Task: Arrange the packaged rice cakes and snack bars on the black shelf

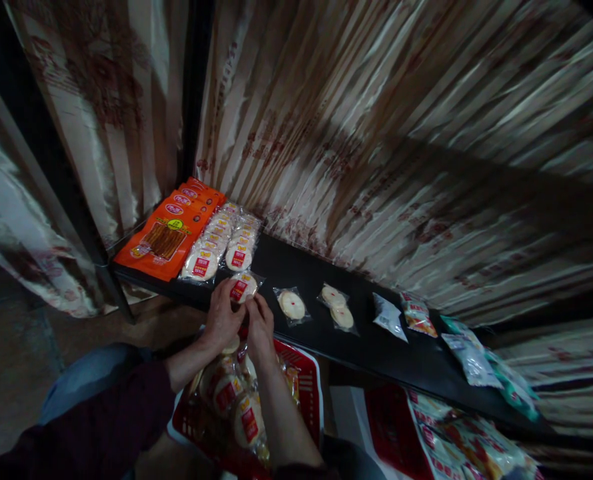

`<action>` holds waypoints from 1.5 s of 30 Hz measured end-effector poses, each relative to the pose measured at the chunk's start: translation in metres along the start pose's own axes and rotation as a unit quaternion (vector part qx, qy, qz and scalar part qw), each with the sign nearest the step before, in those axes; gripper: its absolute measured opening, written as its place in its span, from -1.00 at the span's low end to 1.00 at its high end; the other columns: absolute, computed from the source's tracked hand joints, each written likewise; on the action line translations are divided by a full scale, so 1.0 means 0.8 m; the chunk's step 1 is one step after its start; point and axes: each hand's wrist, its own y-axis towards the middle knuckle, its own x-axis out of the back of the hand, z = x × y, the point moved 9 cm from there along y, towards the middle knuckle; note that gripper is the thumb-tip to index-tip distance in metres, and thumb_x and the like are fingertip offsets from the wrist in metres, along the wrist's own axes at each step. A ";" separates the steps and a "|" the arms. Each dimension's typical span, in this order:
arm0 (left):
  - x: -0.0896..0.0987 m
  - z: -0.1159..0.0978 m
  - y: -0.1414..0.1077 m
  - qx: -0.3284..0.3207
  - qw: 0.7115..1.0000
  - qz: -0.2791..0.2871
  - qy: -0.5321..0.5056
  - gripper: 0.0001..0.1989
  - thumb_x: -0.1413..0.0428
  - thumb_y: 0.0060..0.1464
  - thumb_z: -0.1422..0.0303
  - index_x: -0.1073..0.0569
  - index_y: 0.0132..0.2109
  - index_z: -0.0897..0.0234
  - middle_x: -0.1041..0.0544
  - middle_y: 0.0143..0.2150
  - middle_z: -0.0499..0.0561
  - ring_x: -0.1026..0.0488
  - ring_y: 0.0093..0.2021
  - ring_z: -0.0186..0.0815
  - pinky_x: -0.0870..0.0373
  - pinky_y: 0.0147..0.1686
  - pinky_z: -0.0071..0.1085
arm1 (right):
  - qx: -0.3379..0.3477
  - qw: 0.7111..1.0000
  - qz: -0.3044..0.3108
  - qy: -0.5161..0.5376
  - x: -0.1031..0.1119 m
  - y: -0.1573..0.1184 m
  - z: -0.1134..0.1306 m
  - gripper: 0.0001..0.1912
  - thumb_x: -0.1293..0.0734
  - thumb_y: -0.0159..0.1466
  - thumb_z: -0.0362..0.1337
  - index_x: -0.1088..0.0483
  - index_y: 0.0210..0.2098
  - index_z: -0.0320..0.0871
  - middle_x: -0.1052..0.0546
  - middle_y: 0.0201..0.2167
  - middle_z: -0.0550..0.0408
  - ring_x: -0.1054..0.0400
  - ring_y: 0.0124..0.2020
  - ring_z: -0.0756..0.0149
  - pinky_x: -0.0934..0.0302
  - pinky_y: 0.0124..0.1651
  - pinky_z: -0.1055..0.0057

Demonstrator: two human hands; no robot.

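Observation:
Between my left hand [225,308] and my right hand [259,325] is a round, pale cracker in a clear wrapper [243,287] with a red label. The fingers of both hands are closed on its near edge, at the front of the black shelf [276,267]. Behind it, two overlapping rows of the same wrapped crackers [201,262] run toward the curtain. Below my forearms, a red basket [312,373] with a pale rim holds several more packets of this kind [249,420].
Orange snack bags [159,233] lie stacked at the shelf's left end. To the right lie a wrapped cracker [292,305], a wrapped pair [339,308], a white packet [390,317] and several other bags [476,360]. A box of bags [396,427] stands below. Curtains [351,133] hang behind.

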 end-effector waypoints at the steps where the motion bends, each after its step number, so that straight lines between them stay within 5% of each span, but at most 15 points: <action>1: -0.001 0.000 0.001 -0.001 1.000 0.001 0.009 -0.57 -0.09 -0.02 0.38 -0.31 0.05 0.27 -0.34 0.09 0.16 -0.26 0.15 -0.13 -0.21 0.14 -0.08 | 0.001 1.000 0.001 0.002 0.000 0.003 -0.001 -0.65 -0.35 0.11 -0.12 -0.46 -0.18 -0.20 -0.58 -0.25 0.06 -0.43 -0.20 0.27 -0.28 -0.09 0.40; 11: 0.002 -0.004 0.008 -0.008 1.000 0.014 0.018 -0.57 0.02 0.01 0.50 -0.34 0.07 0.24 -0.28 0.18 0.13 -0.23 0.20 -0.17 -0.20 0.19 -0.11 | 0.055 0.990 0.014 -0.126 0.002 0.026 0.005 -0.59 -0.22 0.21 -0.06 -0.43 -0.09 -0.20 -0.57 -0.17 0.01 -0.43 -0.16 0.24 -0.28 -0.09 0.36; 20: 0.000 -0.007 0.018 0.012 0.996 0.028 0.079 -0.56 0.00 -0.02 0.49 -0.36 0.06 0.33 -0.22 0.24 0.22 -0.20 0.24 -0.10 -0.19 0.21 -0.09 | 0.131 0.944 -0.014 -0.302 0.000 0.049 0.023 -0.60 -0.15 0.25 -0.13 -0.45 -0.09 -0.20 -0.56 -0.15 -0.05 -0.42 -0.14 0.20 -0.23 -0.01 0.31; 28: -0.001 -0.024 0.022 -0.029 0.990 0.034 0.133 -0.55 0.00 -0.01 0.50 -0.35 0.08 0.35 -0.15 0.30 0.21 -0.07 0.31 -0.09 -0.09 0.27 -0.11 | 0.146 0.929 -0.037 -0.338 -0.005 0.068 0.021 -0.63 -0.14 0.27 -0.16 -0.46 -0.09 -0.18 -0.56 -0.16 -0.04 -0.43 -0.16 0.23 -0.24 -0.03 0.34; 45: -0.014 -0.003 0.035 -0.046 0.992 0.041 0.111 -0.52 0.00 -0.09 0.57 -0.42 0.03 0.25 -0.23 0.28 0.10 -0.08 0.31 -0.09 -0.10 0.26 0.01 | 0.167 0.872 -0.061 -0.457 -0.018 0.079 0.028 -0.71 -0.19 0.28 -0.25 -0.46 -0.11 -0.15 -0.54 -0.19 -0.05 -0.43 -0.21 0.27 -0.26 -0.13 0.40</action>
